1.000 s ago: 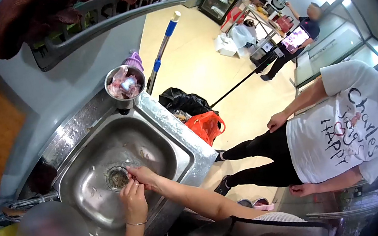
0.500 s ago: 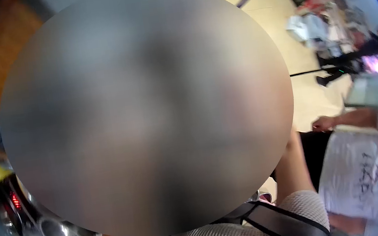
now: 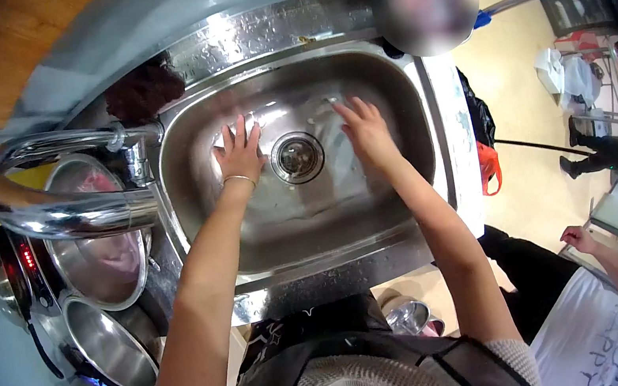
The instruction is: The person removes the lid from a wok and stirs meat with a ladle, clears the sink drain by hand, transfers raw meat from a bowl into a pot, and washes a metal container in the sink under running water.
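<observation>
A stainless steel sink point(image 3: 406, 202) fills the middle of the view, with a round drain point(image 3: 296, 156) at its bottom. My left hand point(image 3: 239, 150) lies flat on the basin floor just left of the drain, fingers spread, a thin bracelet on the wrist. My right hand point(image 3: 363, 127) rests open on the basin floor to the right of the drain, fingers spread. Neither hand holds anything. A curved steel tap point(image 3: 48, 208) arches over the sink's left rim.
Steel pots and bowls point(image 3: 98, 248) stand left of the sink beside a cooker with a red display point(image 3: 27, 257). A dark cloth point(image 3: 142, 90) sits at the sink's back-left corner. A person in a white shirt point(image 3: 615, 315) stands at the right; red and black bags point(image 3: 486, 158) lie on the floor.
The view has swung to look straight down into the sink. My hands, pinched together at the drain a second ago, now lie apart and flat on either side of it.
</observation>
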A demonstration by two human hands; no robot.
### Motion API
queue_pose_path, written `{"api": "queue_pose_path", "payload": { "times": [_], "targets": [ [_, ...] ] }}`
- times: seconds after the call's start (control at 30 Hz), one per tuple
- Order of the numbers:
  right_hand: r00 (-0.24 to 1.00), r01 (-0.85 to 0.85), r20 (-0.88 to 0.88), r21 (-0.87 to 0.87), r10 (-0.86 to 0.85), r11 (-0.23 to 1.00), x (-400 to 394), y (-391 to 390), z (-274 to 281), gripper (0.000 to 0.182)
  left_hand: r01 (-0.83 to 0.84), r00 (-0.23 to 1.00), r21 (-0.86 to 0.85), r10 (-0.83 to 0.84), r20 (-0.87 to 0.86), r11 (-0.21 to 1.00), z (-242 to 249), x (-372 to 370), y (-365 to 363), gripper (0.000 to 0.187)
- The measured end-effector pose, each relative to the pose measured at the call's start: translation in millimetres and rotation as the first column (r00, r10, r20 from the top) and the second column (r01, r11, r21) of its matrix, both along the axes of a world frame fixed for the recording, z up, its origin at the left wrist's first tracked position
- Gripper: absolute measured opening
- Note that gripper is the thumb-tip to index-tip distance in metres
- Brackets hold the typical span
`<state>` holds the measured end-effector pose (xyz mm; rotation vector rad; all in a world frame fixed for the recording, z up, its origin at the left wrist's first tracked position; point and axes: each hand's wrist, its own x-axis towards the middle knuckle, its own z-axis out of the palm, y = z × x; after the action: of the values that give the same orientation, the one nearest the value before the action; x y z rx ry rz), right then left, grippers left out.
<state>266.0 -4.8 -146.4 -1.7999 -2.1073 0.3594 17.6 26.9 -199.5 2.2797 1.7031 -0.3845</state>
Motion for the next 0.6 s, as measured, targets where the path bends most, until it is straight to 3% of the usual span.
{"api": "queue_pose_path", "payload": {
  "times": [0.03, 0.1, 0.17, 0.2, 0.23, 0.3, 0.33, 0.37, 0.4, 0.43, 0.47, 0.5, 0.53, 0.57, 0.6],
  "targets": [
    [0.983, 0.036, 0.180, -0.058, -0.025, 0.998, -14.7, 7.2, -9.9, 0.040, -0.052, 0.999, -0.026, 0.053, 0.012, 0.998, -3.3, 1.0, -4.8, 0.078],
    [0.982, 0.032, 0.190, -0.091, -0.014, 0.995, -35.7, 13.1, -47.4, 0.037, -0.089, 0.996, -0.055, 0.090, 0.016, 0.994, -9.2, 1.4, -14.9, 0.078],
    [0.978, 0.041, 0.206, -0.099, -0.020, 0.994, -57.0, 14.0, -78.6, 0.036, -0.085, 0.994, 0.036, 0.082, 0.075, 0.996, -18.5, -1.8, -34.9, 0.044],
    [0.976, -0.017, 0.211, -0.199, 0.060, 0.980, -69.4, 7.7, -85.9, 0.032, -0.087, 0.991, 0.075, 0.078, 0.109, 0.993, -16.7, -4.4, -45.1, 0.031],
    [0.967, -0.074, 0.212, -0.294, 0.141, 0.953, -77.5, 2.1, -91.3, 0.029, -0.075, 0.991, 0.077, 0.066, 0.116, 0.994, -15.2, -6.5, -49.6, 0.031],
    [0.864, -0.297, 0.328, -0.280, 0.381, 0.913, -90.6, -12.1, -85.6, 0.017, -0.070, 0.980, -0.167, 0.099, 0.172, 0.983, -7.7, -9.6, -53.7, 0.020],
    [0.982, -0.126, 0.107, -0.242, 0.156, 0.962, -99.3, -22.7, -100.9, 0.015, -0.035, 0.978, -0.114, 0.057, 0.202, 0.993, -10.4, -12.5, -55.3, 0.018],
    [0.929, -0.146, 0.277, -0.336, 0.246, 0.930, -105.3, -23.6, -95.0, 0.018, 0.009, 0.972, -0.058, 0.005, 0.235, 0.998, -16.6, -16.9, -58.3, 0.019],
    [0.948, -0.148, 0.186, -0.462, 0.259, 0.875, -107.2, -19.3, -95.7, 0.023, -0.022, 0.959, -0.133, 0.059, 0.276, 0.991, -22.2, -22.0, -59.2, 0.019],
    [0.957, -0.020, 0.230, -0.556, 0.176, 0.831, -113.8, -15.6, -83.5, 0.029, -0.034, 0.941, -0.206, 0.100, 0.323, 0.978, -30.3, -27.3, -58.6, 0.019],
    [0.972, 0.025, 0.214, -0.497, 0.094, 0.868, -117.1, -18.9, -116.7, 0.029, 0.047, 0.961, -0.132, -0.009, 0.276, 0.990, -39.7, -27.5, -59.1, 0.020],
    [0.969, -0.155, 0.086, -0.525, 0.233, 0.837, -110.5, -15.4, -130.8, 0.028, -0.012, 0.922, -0.141, 0.066, 0.382, 0.990, -30.8, -27.9, -60.6, 0.022],
    [0.926, -0.196, 0.173, -0.540, 0.336, 0.819, -113.4, -16.8, -110.4, 0.026, -0.054, 0.972, -0.256, 0.110, 0.206, 0.965, -26.5, -29.0, -60.3, 0.023],
    [0.945, -0.024, 0.263, -0.533, 0.193, 0.846, -123.1, -17.3, -109.2, 0.028, -0.060, 0.956, -0.166, 0.104, 0.273, 0.984, -58.4, -44.7, -70.9, 0.022],
    [0.937, 0.149, 0.345, -0.513, 0.045, 0.845, -132.7, -18.2, -109.1, 0.031, -0.016, 0.933, -0.211, 0.091, 0.349, 0.977, -25.2, -31.5, -65.5, 0.017]
  ]
}}
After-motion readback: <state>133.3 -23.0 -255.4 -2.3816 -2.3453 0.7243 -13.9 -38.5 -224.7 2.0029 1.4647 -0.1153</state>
